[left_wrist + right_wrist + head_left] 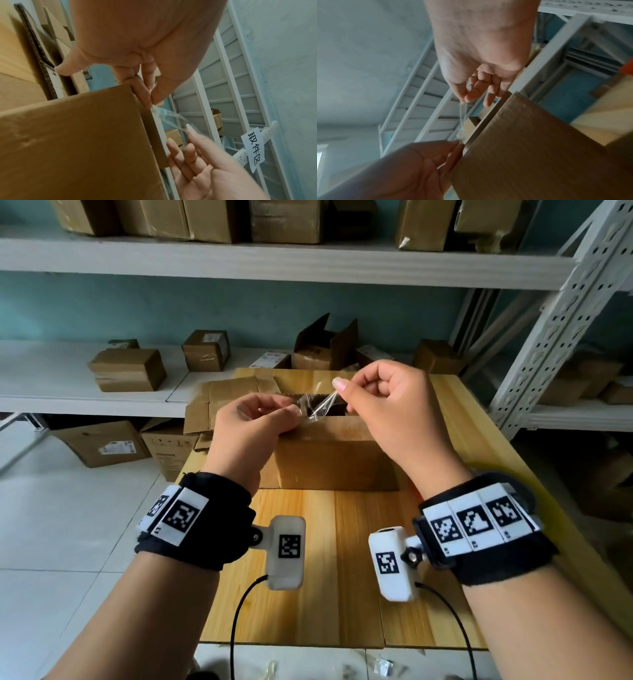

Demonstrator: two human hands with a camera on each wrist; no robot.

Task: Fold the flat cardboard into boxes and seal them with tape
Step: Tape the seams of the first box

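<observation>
Pinching a crumpled clear tape strip (pixel 317 405) at frame centre, left hand (pixel 251 428) & right hand (pixel 387 402) each grip one end above brown cardboard box (pixel 329 460) on wooden table (pixel 342 577).

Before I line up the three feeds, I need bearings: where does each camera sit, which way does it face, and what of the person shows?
Head: worn on the head, looking forward and down at the table; both forearms, left hand and right hand show.
Left wrist: looks along the left hand's palm, past the box toward shelving; right hand's fingers enter.
Right wrist: looks along the right palm, upward; left hand enters below.
All three share the strip of tape pinched between both hands.
</observation>
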